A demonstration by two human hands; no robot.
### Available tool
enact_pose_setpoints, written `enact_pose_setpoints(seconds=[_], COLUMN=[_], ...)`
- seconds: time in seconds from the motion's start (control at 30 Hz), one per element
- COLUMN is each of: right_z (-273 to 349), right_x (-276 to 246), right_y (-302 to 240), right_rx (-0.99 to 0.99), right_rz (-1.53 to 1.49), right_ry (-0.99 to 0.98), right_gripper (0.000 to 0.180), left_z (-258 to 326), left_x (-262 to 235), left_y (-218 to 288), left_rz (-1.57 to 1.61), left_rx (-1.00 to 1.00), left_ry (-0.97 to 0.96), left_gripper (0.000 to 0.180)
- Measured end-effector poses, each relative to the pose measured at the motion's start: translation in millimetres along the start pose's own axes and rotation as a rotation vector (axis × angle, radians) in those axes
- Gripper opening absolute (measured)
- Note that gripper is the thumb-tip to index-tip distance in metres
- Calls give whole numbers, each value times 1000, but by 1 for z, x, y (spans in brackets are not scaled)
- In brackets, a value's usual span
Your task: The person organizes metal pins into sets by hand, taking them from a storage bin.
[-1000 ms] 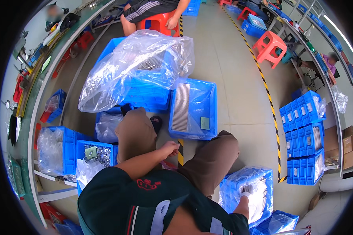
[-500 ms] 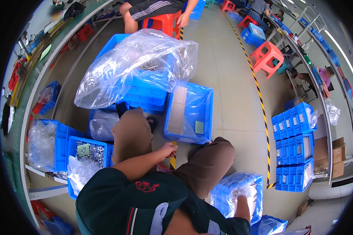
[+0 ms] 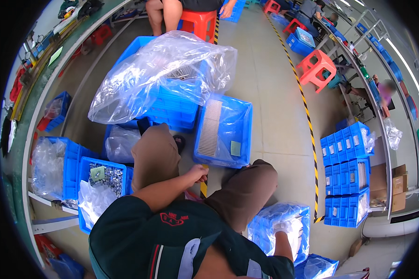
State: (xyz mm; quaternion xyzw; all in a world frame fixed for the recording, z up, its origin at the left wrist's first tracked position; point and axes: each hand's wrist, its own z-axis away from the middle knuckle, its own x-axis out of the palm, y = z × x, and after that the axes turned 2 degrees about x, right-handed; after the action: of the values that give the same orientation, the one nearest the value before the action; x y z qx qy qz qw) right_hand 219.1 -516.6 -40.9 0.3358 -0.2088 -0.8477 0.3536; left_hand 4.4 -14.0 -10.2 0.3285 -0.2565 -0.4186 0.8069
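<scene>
My left hand [image 3: 198, 173] is closed in front of my body, between my knees. Whatever its fingers may hold is too small to make out. To my lower right, my right hand [image 3: 281, 234] reaches into a blue crate [image 3: 261, 216] lined with clear plastic. Rows of thin, pale pieces [image 3: 300, 229] lie inside, and the plastic and glare hide my right fingers. Ahead of my knees stands another blue crate [image 3: 243, 160], holding a row of slim, light-coloured pieces [image 3: 210, 128] along its left side and a green paper slip [image 3: 235, 148] on its plastic liner.
Stacked blue crates [image 3: 172, 109] under a large clear bag [image 3: 130, 79] stand ahead. A crate of small metal parts [image 3: 111, 179] is at my left, near a bench. Crate stacks [image 3: 347, 179] rise at the right. A person sits beyond on a red stool [image 3: 198, 23].
My right hand has shifted slightly left within the lined crate. The left hand stays closed in nearly the same place. The seated person ahead has moved their legs.
</scene>
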Motion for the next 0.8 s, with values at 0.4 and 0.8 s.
enact_pose_setpoints(seconds=[0.4,0.8], right_z=[56,198], right_x=[44,-234], right_y=[37,-12], right_rx=[114,-586], right_rz=[-2040,-2254], right_ry=[219,480], right_gripper=[24,16], left_z=[11,36], left_x=[1,-7], left_y=[15,82], left_rz=[76,199], left_rx=[57,182], left_ry=[-70,-200], left_gripper=[24,21])
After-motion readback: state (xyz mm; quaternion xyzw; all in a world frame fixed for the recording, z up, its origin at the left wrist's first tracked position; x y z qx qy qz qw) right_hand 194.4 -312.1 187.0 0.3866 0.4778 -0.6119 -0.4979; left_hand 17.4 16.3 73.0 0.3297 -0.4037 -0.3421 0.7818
